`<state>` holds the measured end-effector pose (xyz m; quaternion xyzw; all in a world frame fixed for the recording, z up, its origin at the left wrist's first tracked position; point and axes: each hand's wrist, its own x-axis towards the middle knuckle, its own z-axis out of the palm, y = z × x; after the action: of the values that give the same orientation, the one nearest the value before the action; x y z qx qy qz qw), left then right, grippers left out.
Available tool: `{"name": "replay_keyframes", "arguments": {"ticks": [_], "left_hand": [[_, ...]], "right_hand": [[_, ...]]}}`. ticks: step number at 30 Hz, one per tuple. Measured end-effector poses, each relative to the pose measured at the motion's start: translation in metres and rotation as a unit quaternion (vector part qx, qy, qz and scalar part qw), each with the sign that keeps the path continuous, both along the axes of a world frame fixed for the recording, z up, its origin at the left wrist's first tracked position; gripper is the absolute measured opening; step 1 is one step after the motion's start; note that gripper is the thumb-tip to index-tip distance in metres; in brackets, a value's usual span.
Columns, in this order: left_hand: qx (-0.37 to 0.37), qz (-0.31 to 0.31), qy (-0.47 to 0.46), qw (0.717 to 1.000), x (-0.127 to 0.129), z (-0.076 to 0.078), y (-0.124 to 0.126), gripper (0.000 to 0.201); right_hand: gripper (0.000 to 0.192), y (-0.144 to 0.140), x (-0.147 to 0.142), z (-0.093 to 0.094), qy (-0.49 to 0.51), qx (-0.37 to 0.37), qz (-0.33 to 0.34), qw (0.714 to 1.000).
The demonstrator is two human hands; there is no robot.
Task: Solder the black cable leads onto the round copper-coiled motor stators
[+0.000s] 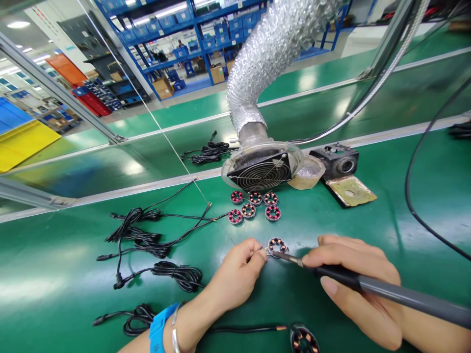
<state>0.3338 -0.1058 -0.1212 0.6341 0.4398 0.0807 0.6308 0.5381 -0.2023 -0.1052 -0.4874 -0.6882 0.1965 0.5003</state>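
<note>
here, everything is placed from the small motor stator [277,245] lying on the green bench mat [368,220].
cable bundles [147,245]: black coiled leads, well left of the stator, spread loose on the mat.
left hand [235,277]: just left of the stator, fingertips pinched shut on a thin wire end that meets the stator's left edge; blue wristband and a bangle at the wrist.
wired stator [303,340]: near the bottom edge, below the stator, with a black lead already attached.
spare stators [253,205]: six more in a loose cluster, behind the stator, apart from both hands.
fume extractor [261,169]: fan grille under a clear hood on a silver flexible duct, behind the spare stators, facing the stator.
soldering iron [368,284]: tip resting at the stator's near right edge, grey handle running off to the right.
right hand [360,289]: right of the stator, fingers wrapped closed around the iron's handle.
iron stand [336,162]: dark holder with a stained sponge pad, behind and right of the stator.
risk: the left fingertips sit very near the hot tip, so a slip could burn them; the stator looks unclamped, so a push could shift it and spoil the joint or scorch a winding.
</note>
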Motion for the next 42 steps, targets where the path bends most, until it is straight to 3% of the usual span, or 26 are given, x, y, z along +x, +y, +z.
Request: {"name": "replay_keyframes", "arguments": {"ticks": [8,11,14,17,19,22,25,27,29,32,35,38,42], "left_hand": [[-0.011,0.006,-0.008,1.000,0.001,-0.002,0.001,0.032],[-0.022,0.013,-0.017,1.000,0.002,-0.003,0.001,0.032],[-0.029,0.023,-0.025,0.999,0.002,-0.003,0.002,0.033],[-0.034,0.031,-0.034,0.998,0.001,-0.003,0.003,0.034],[-0.047,0.034,-0.038,0.998,0.000,-0.003,0.003,0.036],[-0.065,0.040,-0.045,0.996,-0.001,-0.003,0.003,0.037],[-0.076,0.057,-0.052,0.994,-0.003,-0.001,0.002,0.036],[-0.081,0.069,-0.054,0.993,-0.003,-0.001,0.002,0.036],[-0.095,0.075,-0.060,0.991,-0.003,-0.002,0.003,0.035],[-0.137,0.079,-0.076,0.985,-0.004,-0.006,0.005,0.033],[-0.149,0.077,-0.086,0.982,-0.005,-0.007,0.008,0.030],[-0.119,0.064,-0.076,0.988,-0.006,-0.004,0.008,0.027],[-0.055,0.038,-0.030,0.997,-0.009,0.001,0.007,0.019]], "right_hand": [[0.021,0.003,-0.001,0.001,-0.012,0.011,0.002,1.000],[0.024,0.004,0.005,0.002,-0.040,0.047,-0.027,0.998],[0.025,0.010,0.022,0.003,-0.060,0.119,-0.121,0.984],[0.020,0.026,0.042,-0.001,-0.061,0.186,-0.277,0.941],[0.020,0.039,0.054,-0.006,-0.106,0.168,-0.338,0.920],[0.021,0.053,0.062,-0.010,-0.168,0.085,-0.333,0.924],[0.023,0.049,0.058,-0.009,-0.170,0.041,-0.371,0.912],[0.027,0.038,0.050,-0.009,-0.138,0.063,-0.391,0.908],[0.031,0.028,0.040,-0.012,-0.126,0.102,-0.350,0.923],[0.031,0.020,0.023,-0.021,-0.163,0.150,-0.193,0.956],[0.028,0.025,0.001,-0.027,-0.183,0.150,-0.055,0.970],[0.029,0.032,-0.015,-0.030,-0.193,0.117,0.007,0.974],[0.035,0.036,-0.020,-0.036,-0.202,0.050,0.032,0.978]]}}
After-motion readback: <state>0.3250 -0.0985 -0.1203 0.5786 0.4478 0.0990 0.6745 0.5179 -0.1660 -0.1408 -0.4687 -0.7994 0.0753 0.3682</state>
